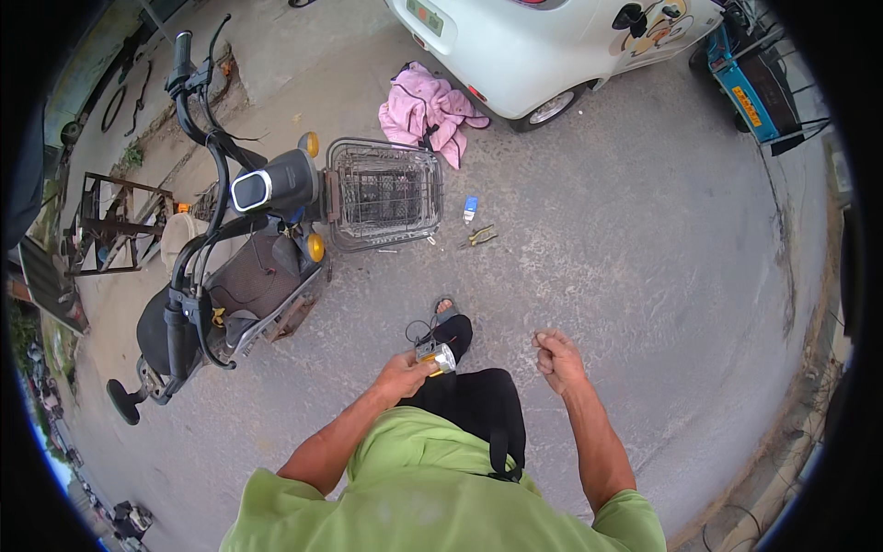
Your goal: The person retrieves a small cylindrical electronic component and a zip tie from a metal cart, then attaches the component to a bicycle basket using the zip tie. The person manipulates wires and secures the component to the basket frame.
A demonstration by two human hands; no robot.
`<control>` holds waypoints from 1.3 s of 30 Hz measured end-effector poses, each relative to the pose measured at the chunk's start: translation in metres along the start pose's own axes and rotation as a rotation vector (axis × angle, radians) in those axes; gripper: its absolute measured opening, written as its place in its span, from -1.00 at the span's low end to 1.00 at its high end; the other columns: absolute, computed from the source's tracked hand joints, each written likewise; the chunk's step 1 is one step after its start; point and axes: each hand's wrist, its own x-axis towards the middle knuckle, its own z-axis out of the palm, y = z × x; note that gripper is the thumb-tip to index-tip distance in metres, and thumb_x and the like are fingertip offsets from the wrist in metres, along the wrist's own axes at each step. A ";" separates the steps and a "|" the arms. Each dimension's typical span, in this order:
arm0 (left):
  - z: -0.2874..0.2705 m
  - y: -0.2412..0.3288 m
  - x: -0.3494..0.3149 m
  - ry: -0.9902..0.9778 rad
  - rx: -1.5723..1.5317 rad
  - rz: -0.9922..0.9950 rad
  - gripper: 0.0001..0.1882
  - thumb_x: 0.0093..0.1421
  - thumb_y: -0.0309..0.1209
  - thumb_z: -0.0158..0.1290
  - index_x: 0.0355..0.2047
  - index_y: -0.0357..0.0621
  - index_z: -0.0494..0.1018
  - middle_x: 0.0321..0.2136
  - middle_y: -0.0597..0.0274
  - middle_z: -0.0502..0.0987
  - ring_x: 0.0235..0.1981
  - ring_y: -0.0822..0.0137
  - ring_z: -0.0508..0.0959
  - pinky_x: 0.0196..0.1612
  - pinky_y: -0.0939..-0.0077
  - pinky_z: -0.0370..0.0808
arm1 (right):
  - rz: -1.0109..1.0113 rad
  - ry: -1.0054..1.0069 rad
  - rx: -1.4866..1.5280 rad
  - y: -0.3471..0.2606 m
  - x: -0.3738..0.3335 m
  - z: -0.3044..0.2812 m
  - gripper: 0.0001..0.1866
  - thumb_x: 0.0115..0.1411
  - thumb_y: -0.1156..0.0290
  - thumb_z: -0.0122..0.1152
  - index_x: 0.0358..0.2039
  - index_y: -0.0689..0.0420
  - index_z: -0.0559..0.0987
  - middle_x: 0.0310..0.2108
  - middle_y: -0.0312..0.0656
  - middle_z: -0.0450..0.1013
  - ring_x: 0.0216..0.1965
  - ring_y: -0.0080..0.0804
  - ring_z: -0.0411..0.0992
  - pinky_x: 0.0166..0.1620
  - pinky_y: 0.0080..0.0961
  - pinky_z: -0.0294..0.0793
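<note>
My left hand [402, 375] is closed around a small round lamp [442, 358] with a silver, glassy front and a yellow band. Thin dark wires [418, 327] stick out beyond it, above my sandalled foot. My right hand [560, 360] is held out to the right, fingers curled with the thumb against the index finger. Whether anything tiny is pinched there cannot be made out. On the ground ahead lie yellow-handled pliers [482, 235] and a small blue-and-white packet [471, 209].
To the left stands an electric scooter [276, 184] with a wire front basket [386, 198]. Beyond the basket, a pink cloth [428, 110] lies crumpled beside a white car [515, 55]. A blue cart [750, 87] is at the far right, a metal frame [115, 221] at the far left.
</note>
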 end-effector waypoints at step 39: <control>-0.155 -0.012 0.739 0.447 0.786 0.247 -0.37 -0.03 -0.08 0.35 -0.04 -0.21 0.49 -0.51 0.08 0.54 -0.44 0.24 0.54 -0.35 0.32 0.44 | -0.168 -0.878 -1.303 0.044 0.902 0.088 -0.79 0.09 0.36 0.16 -0.39 0.26 0.58 -0.45 -0.13 0.54 -0.43 -0.35 0.49 -0.33 -0.41 0.45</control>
